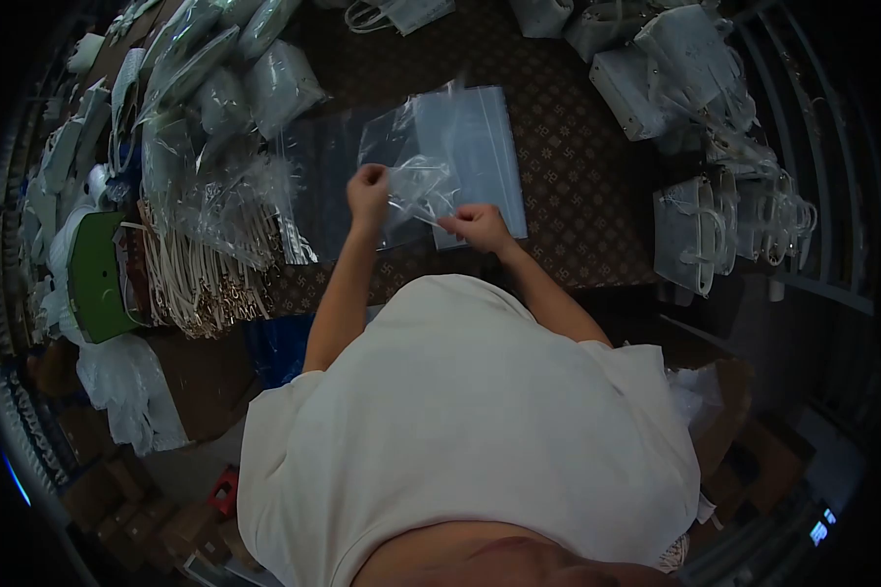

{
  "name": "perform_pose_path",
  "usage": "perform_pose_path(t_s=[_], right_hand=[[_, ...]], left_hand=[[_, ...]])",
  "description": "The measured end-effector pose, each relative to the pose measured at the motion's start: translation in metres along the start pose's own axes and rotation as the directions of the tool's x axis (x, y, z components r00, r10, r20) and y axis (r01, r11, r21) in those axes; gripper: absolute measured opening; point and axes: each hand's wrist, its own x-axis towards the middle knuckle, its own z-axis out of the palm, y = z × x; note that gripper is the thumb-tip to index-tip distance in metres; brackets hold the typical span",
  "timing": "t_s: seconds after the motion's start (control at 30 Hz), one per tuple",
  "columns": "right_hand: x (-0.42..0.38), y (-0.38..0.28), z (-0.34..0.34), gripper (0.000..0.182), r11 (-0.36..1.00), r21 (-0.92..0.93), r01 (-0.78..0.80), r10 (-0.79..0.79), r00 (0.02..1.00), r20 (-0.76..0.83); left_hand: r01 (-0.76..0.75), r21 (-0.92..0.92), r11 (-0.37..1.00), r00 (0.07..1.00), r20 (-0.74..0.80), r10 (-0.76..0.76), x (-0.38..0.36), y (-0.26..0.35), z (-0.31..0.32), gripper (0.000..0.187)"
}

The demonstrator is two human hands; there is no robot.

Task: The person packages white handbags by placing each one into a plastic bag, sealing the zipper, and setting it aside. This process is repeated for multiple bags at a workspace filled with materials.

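Observation:
My left hand (367,199) is closed in a pinch on the left edge of a clear plastic bag (421,184). On the bag's lower right corner, the fingers of my right hand (482,228) are pinched together. The bag is crumpled and shiny between both hands. Under and behind it lies a flat stack of clear plastic bags (485,147), bluish and neatly layered. More flat clear plastic (318,161) spreads over the brown patterned table (568,186) beside my left hand.
Plastic-wrapped packages (279,88) pile up at the back left. Pale straps with gold clasps (210,279) hang over the table's front left edge, beside a green bag (98,274). White handbags (690,235) stand along the right side. Cardboard boxes (191,528) sit low on the left.

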Motion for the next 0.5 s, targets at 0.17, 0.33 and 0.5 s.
perform_pose_path(t_s=[0.17, 0.33, 0.5], right_hand=[[-0.008, 0.003, 0.006, 0.02, 0.817, -0.573, 0.069, -0.317, 0.883, -0.345], [0.02, -0.042, -0.035, 0.014, 0.886, -0.441, 0.143, -0.437, 0.576, -0.691], [0.012, -0.014, -0.095, 0.014, 0.996, -0.084, -0.037, -0.038, 0.667, -0.744]], left_hand=[[-0.04, 0.114, 0.993, 0.995, 0.091, 0.029, -0.004, 0.06, -0.008, 0.01], [-0.666, 0.362, 0.653, 0.744, 0.382, 0.548, -0.049, 0.068, 0.016, 0.013], [-0.611, 0.347, 0.711, 0.772, 0.461, 0.438, -0.041, 0.059, -0.026, 0.01]])
